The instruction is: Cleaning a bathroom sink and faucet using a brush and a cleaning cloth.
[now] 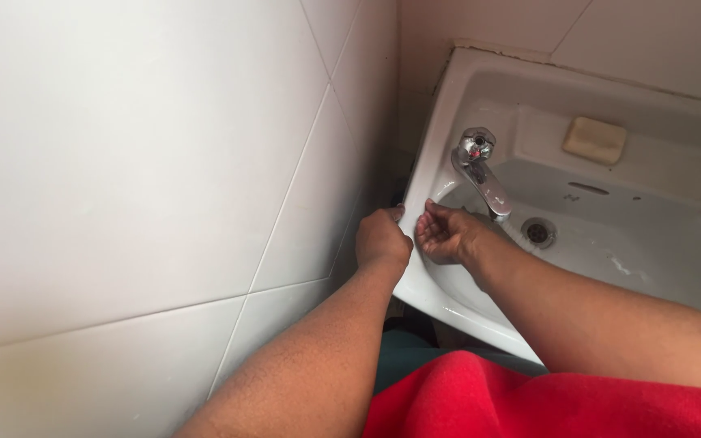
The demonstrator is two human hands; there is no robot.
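Left hand pinches the sink rim at frame centre to steady it; right hand cups loosely, holding nothing, below the tap

Basin: white glazed ceramic washbasin, smooth and glossy, with faint scuffs on the inner slope.
Tap: polished chrome metal tap, mirror-bright, with a rounded shiny knob on top.
Drain: small round metal drain ring, duller than the tap.
Soap: pale cream rectangular soap bar, matt and waxy.
Wall: large white ceramic wall tiles, smooth with a soft sheen, thin grey grout lines.
Cloth: red fabric garment, matt, soft weave.
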